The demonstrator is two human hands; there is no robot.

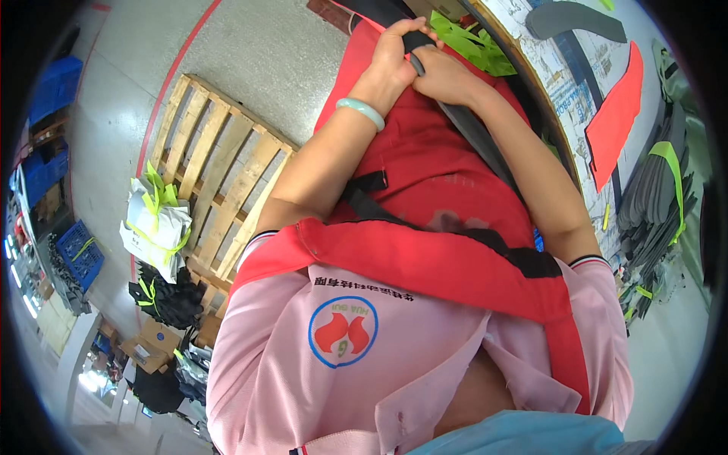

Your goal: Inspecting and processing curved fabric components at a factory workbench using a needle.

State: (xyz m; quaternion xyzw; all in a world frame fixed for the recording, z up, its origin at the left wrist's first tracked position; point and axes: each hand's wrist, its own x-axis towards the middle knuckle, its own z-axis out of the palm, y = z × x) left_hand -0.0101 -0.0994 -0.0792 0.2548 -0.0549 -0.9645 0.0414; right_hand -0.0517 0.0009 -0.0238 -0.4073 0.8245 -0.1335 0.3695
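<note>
Both hands up front: left hand (pixel 394 57) and right hand (pixel 444 76), fingers curled tight round a grey strap (pixel 470 125) over the red fabric piece (pixel 425 159) by the worktop (pixel 561 91). Looks early/mid-job; grey stacks (pixel 652 197) wait, green bits (pixel 466 42) nearby.

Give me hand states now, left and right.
Left hand: closed, gripping the dark grey strap near its top end.
Right hand: closed on the same strap, just below the left.
</note>
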